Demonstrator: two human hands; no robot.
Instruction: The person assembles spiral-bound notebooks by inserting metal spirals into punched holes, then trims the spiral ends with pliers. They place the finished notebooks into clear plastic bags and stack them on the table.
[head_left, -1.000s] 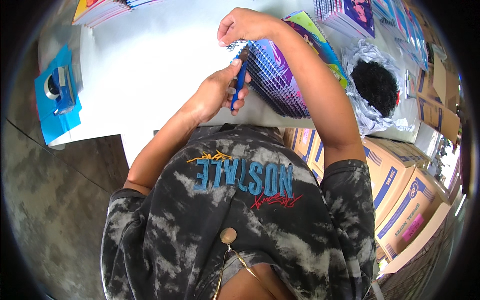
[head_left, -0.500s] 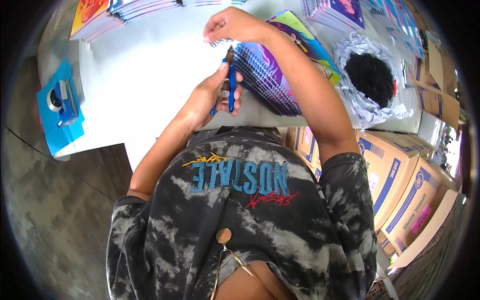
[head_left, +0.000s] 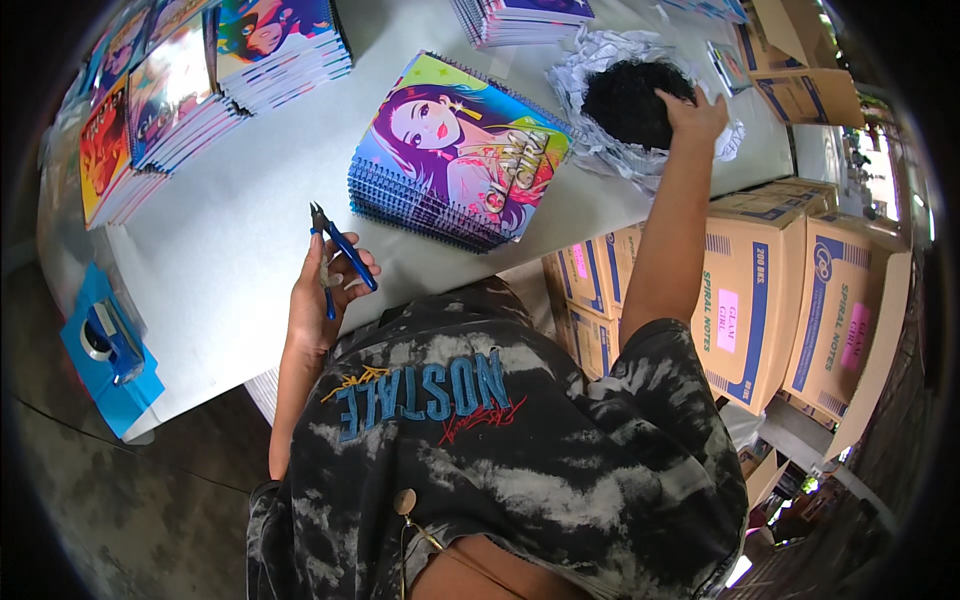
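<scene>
My left hand (head_left: 312, 295) is closed around cutting pliers (head_left: 350, 262) with blue handles. Their dark jaws point away from me over the white table (head_left: 225, 310). My right hand (head_left: 694, 118) reaches to the far right, fingers spread at the edge of a tangled black heap (head_left: 625, 103), whose strands are too fine to make out. Crumpled white paper (head_left: 572, 95) surrounds the heap. Between my hands lies a stack of spiral notebooks (head_left: 450, 140) with an illustrated woman on the top cover; dark wire coils show along its near left side.
More notebook stacks (head_left: 285, 50) stand at the far left, and another (head_left: 525, 22) at the back. A blue tape dispenser (head_left: 118, 345) rests on blue sheets at the left table corner. Cardboard boxes (head_left: 745, 300) are piled to the right, below the table edge.
My right hand has gone from above the pliers to the black heap at the right. The left hand still holds the pliers, now farther from the notebook stack. The whole view has shifted.
</scene>
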